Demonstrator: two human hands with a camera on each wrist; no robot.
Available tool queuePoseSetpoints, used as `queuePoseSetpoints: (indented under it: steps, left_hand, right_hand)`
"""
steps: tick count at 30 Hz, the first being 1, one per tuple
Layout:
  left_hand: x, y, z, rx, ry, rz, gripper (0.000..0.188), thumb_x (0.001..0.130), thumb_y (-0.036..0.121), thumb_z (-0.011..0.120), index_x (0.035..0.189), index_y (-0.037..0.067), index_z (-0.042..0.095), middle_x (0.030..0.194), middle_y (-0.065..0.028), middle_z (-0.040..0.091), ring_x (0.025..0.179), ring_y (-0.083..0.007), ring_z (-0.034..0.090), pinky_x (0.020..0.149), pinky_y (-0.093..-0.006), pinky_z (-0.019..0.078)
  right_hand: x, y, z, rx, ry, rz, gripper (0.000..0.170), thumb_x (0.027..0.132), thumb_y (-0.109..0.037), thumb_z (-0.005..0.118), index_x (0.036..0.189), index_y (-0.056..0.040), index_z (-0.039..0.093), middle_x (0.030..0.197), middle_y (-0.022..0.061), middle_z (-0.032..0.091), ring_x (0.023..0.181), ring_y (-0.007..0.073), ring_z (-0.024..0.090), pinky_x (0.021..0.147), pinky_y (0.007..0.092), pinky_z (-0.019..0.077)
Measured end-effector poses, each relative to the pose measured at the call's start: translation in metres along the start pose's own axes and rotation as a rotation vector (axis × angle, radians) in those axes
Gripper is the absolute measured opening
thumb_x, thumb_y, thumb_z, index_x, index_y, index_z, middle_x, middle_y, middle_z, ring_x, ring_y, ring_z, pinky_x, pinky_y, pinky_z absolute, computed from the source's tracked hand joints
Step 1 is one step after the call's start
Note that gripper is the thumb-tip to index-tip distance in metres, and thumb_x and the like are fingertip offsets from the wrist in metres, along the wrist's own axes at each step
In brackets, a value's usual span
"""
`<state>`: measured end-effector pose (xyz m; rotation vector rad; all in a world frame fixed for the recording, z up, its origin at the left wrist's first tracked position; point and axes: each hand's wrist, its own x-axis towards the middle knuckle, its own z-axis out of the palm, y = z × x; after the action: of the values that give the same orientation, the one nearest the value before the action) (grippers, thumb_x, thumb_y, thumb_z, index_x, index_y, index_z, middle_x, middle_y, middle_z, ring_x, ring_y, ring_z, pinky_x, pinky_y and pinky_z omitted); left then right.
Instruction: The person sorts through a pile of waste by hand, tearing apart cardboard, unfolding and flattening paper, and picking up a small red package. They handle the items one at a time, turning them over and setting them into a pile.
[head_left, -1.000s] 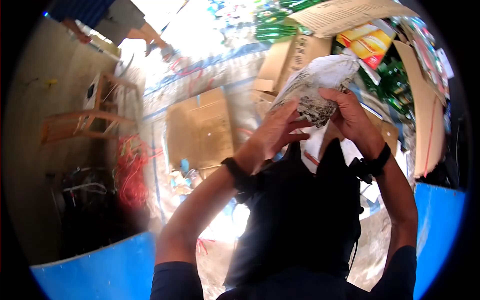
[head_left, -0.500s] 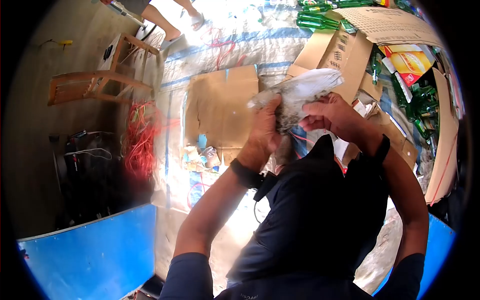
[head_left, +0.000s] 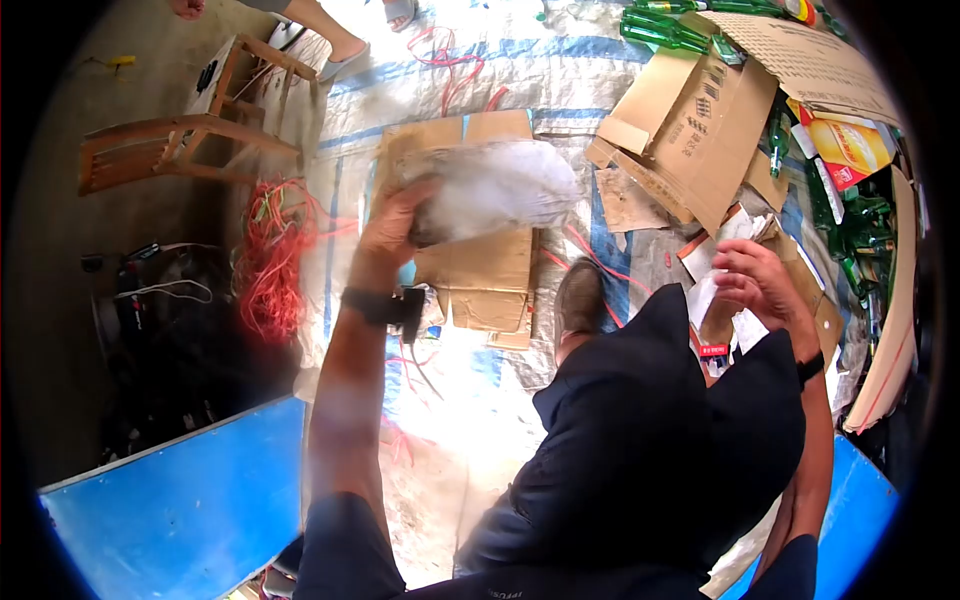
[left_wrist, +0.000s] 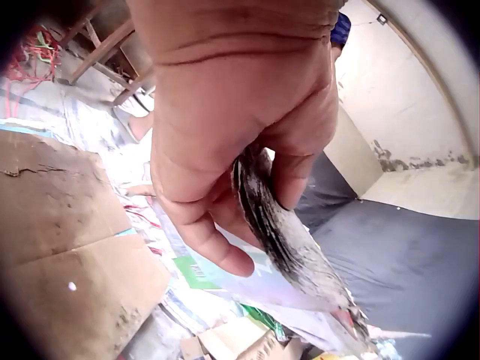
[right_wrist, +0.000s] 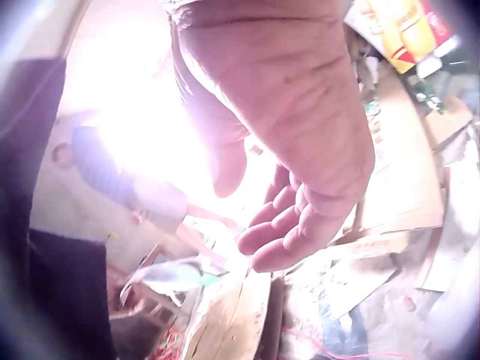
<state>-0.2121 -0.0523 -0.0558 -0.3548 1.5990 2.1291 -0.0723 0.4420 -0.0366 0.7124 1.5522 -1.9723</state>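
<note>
In the head view the left hand grips one end of a whitish, dirt-stained flat bundle, held over a flattened cardboard piece. The left wrist view has the bundle's dark, layered edge pinched between thumb and fingers of the left hand. Away to the right, the right hand holds nothing, its fingers loosely bent above paper scraps. The right wrist view gives the same empty right hand, thumb apart from the fingers.
Green bottles and an opened carton lie at the upper right. Red twine and a wooden chair are at left. Blue panels flank the wearer. Another person's foot is at the top.
The bundle has moved left with the left hand, over the cardboard. The right hand has come off it and moved right and down. The other person's legs now show less.
</note>
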Motion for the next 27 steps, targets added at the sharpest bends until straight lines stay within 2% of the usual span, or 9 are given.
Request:
queuePoseSetpoints:
  steps: [8,10,18,19,21,22,23,24,27]
  left_hand:
    - [0.031,-0.091,-0.136,0.424,0.135,-0.235,0.025,0.083,0.019,0.076,0.099,0.001,0.07,0.087,-0.0053,0.07,0.078,-0.0159,0.068,0.072,-0.0328,0.0572]
    - [0.033,-0.125,-0.159,0.808,0.301,-0.099,0.019,0.078,0.022,0.076,0.079,0.005,0.067,0.063,0.0017,0.056,0.062,-0.0118,0.055,0.056,-0.0294,0.0412]
    - [0.03,-0.164,-0.205,0.682,0.38,0.039,0.028,0.081,0.018,0.076,0.104,0.002,0.07,0.081,0.0015,0.063,0.07,-0.0105,0.059,0.063,-0.0267,0.0474]
    - [0.03,-0.175,-0.216,0.358,0.399,0.077,0.031,0.082,0.018,0.077,0.107,0.003,0.069,0.08,0.0025,0.062,0.07,-0.0103,0.058,0.059,-0.0285,0.0462]
    - [0.051,-0.21,-0.301,1.366,0.19,0.6,0.027,0.086,0.012,0.073,0.111,0.004,0.068,0.081,0.0004,0.063,0.071,-0.0104,0.059,0.058,-0.0294,0.0486]
    - [0.06,-0.225,-0.313,1.339,0.334,0.484,0.018,0.09,0.009,0.058,0.072,0.009,0.058,0.07,-0.0128,0.056,0.07,-0.0332,0.058,0.065,-0.0443,0.0501]
    - [0.06,-0.224,-0.312,1.367,0.327,0.706,0.009,0.09,0.01,0.06,0.091,0.007,0.067,0.072,-0.0131,0.057,0.069,-0.03,0.058,0.064,-0.0434,0.05]
    - [0.078,-0.262,-0.384,0.822,0.541,0.497,0.029,0.091,0.011,0.061,0.118,0.003,0.066,0.082,-0.0152,0.062,0.072,-0.0284,0.06,0.068,-0.0416,0.0525]
    - [0.035,-0.213,-0.276,1.053,0.681,0.244,0.046,0.09,0.012,0.061,0.134,-0.001,0.055,0.103,-0.0172,0.067,0.091,-0.0291,0.064,0.084,-0.0406,0.055]
  right_hand:
    - [-0.033,0.126,-0.098,0.291,0.433,0.016,0.029,0.096,-0.026,0.068,0.118,-0.0082,0.064,0.096,-0.0006,0.066,0.08,0.0127,0.063,0.075,0.0307,0.0556]
    - [-0.049,0.135,-0.083,0.276,0.522,0.067,0.028,0.096,-0.025,0.068,0.117,-0.0077,0.064,0.096,-0.0002,0.067,0.081,0.0128,0.064,0.075,0.0308,0.0555]
    - [-0.064,0.204,-0.095,0.284,0.454,0.122,0.027,0.095,-0.024,0.068,0.115,-0.0067,0.064,0.097,0.0009,0.066,0.084,0.0129,0.064,0.077,0.0307,0.0555]
    - [-0.067,0.21,-0.099,0.275,0.451,0.119,0.027,0.095,-0.024,0.068,0.115,-0.0066,0.064,0.097,0.0011,0.066,0.084,0.013,0.064,0.077,0.0307,0.0555]
    - [-0.079,0.223,-0.112,0.251,0.471,0.125,0.026,0.094,-0.023,0.068,0.114,-0.0064,0.064,0.097,0.0013,0.066,0.085,0.013,0.064,0.077,0.0307,0.0554]
    - [-0.085,0.23,-0.122,0.24,0.488,0.115,0.026,0.094,-0.023,0.068,0.114,-0.0062,0.064,0.098,0.0015,0.066,0.086,0.013,0.064,0.078,0.0307,0.0554]
    - [-0.088,0.236,-0.131,0.229,0.501,0.099,0.026,0.094,-0.023,0.068,0.113,-0.0061,0.064,0.098,0.0016,0.066,0.086,0.013,0.064,0.078,0.0306,0.0554]
    - [-0.091,0.242,-0.14,0.224,0.518,0.084,0.026,0.094,-0.023,0.068,0.113,-0.006,0.063,0.098,0.0018,0.066,0.086,0.0131,0.064,0.078,0.0306,0.0554]
    - [-0.099,0.254,-0.16,0.233,0.645,0.051,0.026,0.092,-0.022,0.069,0.111,-0.0049,0.063,0.099,0.0036,0.066,0.087,0.0151,0.065,0.077,0.0326,0.0563]
